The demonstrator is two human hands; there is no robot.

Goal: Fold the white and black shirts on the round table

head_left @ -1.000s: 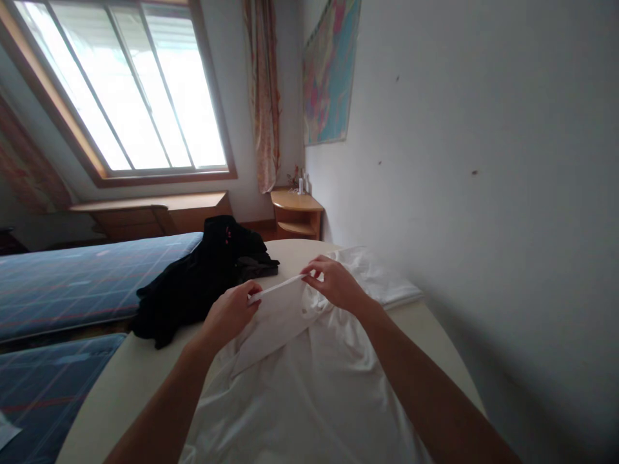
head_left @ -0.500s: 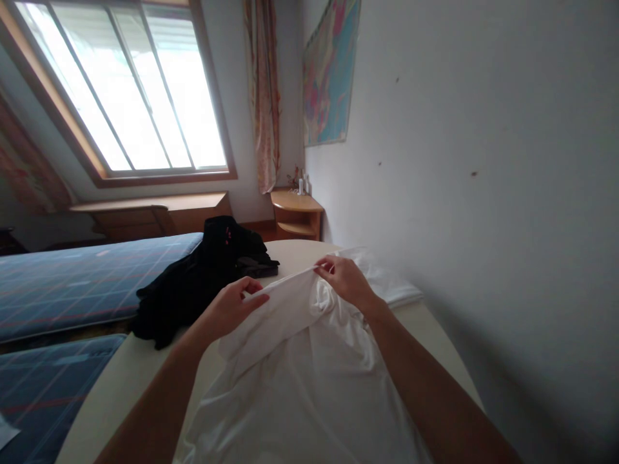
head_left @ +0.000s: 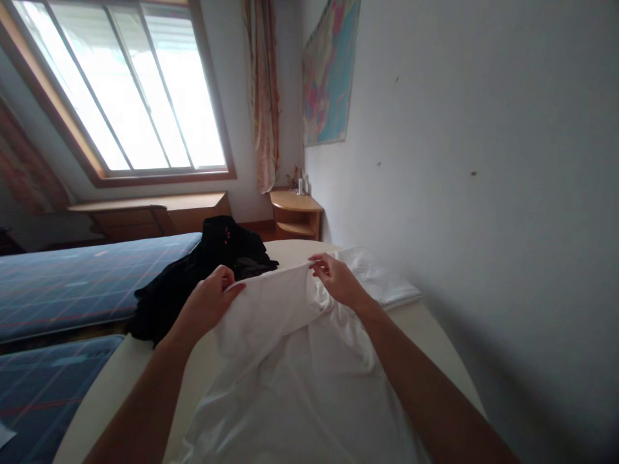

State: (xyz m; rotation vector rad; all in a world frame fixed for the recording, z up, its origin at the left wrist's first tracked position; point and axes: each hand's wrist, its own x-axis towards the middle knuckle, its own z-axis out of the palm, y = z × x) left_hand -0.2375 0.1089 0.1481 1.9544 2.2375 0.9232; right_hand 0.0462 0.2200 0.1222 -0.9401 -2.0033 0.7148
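Note:
A thin white garment (head_left: pixel 300 393) lies spread on the pale round table (head_left: pixel 116 393), reaching down to the bottom of the view. My left hand (head_left: pixel 207 299) pinches the left end of its raised far edge between thumb and fingers. Farther right along that same edge, my right hand (head_left: pixel 336 277) pinches the fabric too. The strip between the two hands is stretched fairly straight and lifted. Below my right hand the cloth is bunched and wrinkled. What kind of garment it is, I cannot tell.
A heap of black clothing (head_left: pixel 178 283) lies at the table's left side. Folded white cloth (head_left: pixel 387 280) sits at the right, near the wall (head_left: pixel 483 258). Blue plaid mattresses (head_left: pixel 97 277) are left of the table. A wooden corner shelf (head_left: pixel 296 203) stands behind it.
My left hand has moved left and slightly up along with the edge, widening the gap between the hands. My right hand has shifted slightly left. The edge is now stretched longer.

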